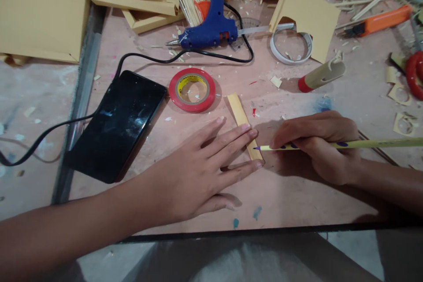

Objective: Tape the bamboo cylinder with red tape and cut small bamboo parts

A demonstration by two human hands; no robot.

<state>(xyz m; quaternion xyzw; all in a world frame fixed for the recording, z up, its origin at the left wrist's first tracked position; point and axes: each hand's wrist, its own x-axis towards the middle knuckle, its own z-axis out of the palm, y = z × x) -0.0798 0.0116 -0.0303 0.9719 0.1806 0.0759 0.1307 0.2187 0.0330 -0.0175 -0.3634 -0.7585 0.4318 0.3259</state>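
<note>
In the head view, we see the left hand [198, 167] spread flat, fingers apart, fingertips resting on a tan strip [238, 110]. The strip lies on the table [280, 202] between the 2 hands, near red tape [211, 90]. We see the right hand [320, 143] closed around a yellow pen [383, 143], its purple tip at the strip.

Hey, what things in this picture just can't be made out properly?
All in the head view:
Flat yellow card strip: part hidden beneath the left hand.
Slim yellow purple-tipped pencil: middle partly covered by the right hand, far end cut off by the right edge.
Blue plastic glue gun: cut off by the top edge.
Round red tape roll: core print too small to read.
</note>
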